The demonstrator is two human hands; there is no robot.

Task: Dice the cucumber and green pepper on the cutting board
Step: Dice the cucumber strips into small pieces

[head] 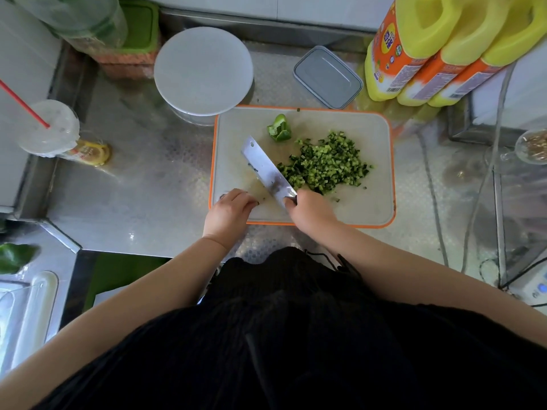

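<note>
Cutting board (370,202): white with an orange rim, lying flat on the steel table (142,184), long axis left to right, near edge just in front of the person.

Knife (268,171): broad cleaver-type blade, long axis running diagonally from the handle at near right to the squared tip at far left; the tip end bears a hole. The blade lies along the left edge of the diced heap.

Right hand (310,210): grip clenched around the knife handle, over the board's near edge.

Left hand (229,210): at the board's near left corner, fingers curled with the tips down on the board; whether this grip holds anything cannot be told.

Diced cucumber (324,162): a loose heap of small green cubes at the board's centre and right, with a few strays toward the near edge.

Green pepper (278,128): one uncut piece at the far side of the board, just beyond the knife tip, apart from the heap.

Surroundings, on the table: white round lid (203,71) at the board's far left corner; grey lidded box (327,76) beyond the far edge; yellow bottles (420,51) at far right; a lidded cup with red straw (48,128) well to the left.
</note>
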